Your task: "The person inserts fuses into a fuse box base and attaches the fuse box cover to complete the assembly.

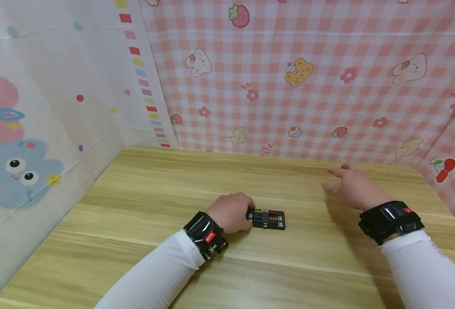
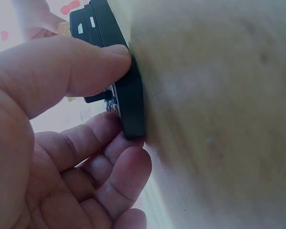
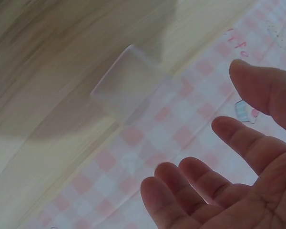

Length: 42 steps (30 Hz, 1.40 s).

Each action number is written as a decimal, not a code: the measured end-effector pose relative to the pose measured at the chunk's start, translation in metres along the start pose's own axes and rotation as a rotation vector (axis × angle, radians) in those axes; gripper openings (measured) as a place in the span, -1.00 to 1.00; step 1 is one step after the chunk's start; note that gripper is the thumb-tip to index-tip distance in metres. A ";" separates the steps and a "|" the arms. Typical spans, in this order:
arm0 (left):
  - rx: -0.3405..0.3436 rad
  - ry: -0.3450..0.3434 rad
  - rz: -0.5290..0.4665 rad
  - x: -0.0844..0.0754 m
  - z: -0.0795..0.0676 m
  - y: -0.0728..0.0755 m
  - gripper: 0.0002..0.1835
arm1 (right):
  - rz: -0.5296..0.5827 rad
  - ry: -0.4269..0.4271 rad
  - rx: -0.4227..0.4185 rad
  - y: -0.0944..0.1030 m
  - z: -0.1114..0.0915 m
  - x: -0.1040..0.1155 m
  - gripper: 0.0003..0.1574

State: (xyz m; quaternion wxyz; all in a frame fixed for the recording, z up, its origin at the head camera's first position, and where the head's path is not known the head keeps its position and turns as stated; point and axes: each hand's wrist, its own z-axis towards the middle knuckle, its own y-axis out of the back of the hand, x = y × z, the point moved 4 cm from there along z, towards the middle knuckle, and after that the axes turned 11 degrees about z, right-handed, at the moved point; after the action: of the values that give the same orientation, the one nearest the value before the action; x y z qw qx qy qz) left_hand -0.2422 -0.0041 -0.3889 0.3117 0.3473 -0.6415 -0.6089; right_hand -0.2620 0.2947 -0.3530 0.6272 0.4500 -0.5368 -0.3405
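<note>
On the wooden table lies a black fuse block (image 1: 266, 224) with several coloured blade fuses and metal terminals along its top. My left hand (image 1: 230, 212) grips its left end; in the left wrist view the thumb presses one long side of the fuse block (image 2: 133, 102) and fingers touch near its end. Farther right and back, my right hand (image 1: 356, 189) is over the table with its fingers spread apart, holding nothing. A clear plastic cover (image 3: 128, 81) appears just beyond these fingers in the right wrist view, apart from them; whether it touches the table I cannot tell.
A pink checked cloth (image 1: 301, 98) with cartoon prints hangs along the table's back edge and right side. White printed cloth (image 1: 84, 77) hangs on the left. The wooden table (image 1: 165, 184) extends around both hands.
</note>
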 end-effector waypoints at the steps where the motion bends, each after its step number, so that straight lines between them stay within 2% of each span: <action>1: 0.000 0.000 0.000 0.000 0.000 0.000 -0.54 | 0.005 -0.003 0.009 0.000 0.000 -0.002 -0.28; 9: -0.003 -0.005 0.004 -0.001 0.000 0.002 -0.54 | 0.038 -0.056 0.069 -0.002 0.002 -0.013 -0.19; 22: 0.009 -0.006 0.010 -0.001 -0.001 0.003 -0.53 | 0.042 -0.098 0.131 -0.011 0.006 -0.018 -0.28; 42: 0.005 -0.013 -0.004 0.000 0.000 0.002 -0.53 | 0.060 -0.115 0.135 -0.017 0.008 -0.017 -0.33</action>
State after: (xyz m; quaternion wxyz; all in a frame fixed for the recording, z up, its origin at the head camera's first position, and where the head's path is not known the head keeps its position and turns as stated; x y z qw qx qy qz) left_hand -0.2424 -0.0040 -0.3874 0.3054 0.3455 -0.6442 -0.6102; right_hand -0.2720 0.3024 -0.3746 0.5736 0.4547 -0.6069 -0.3096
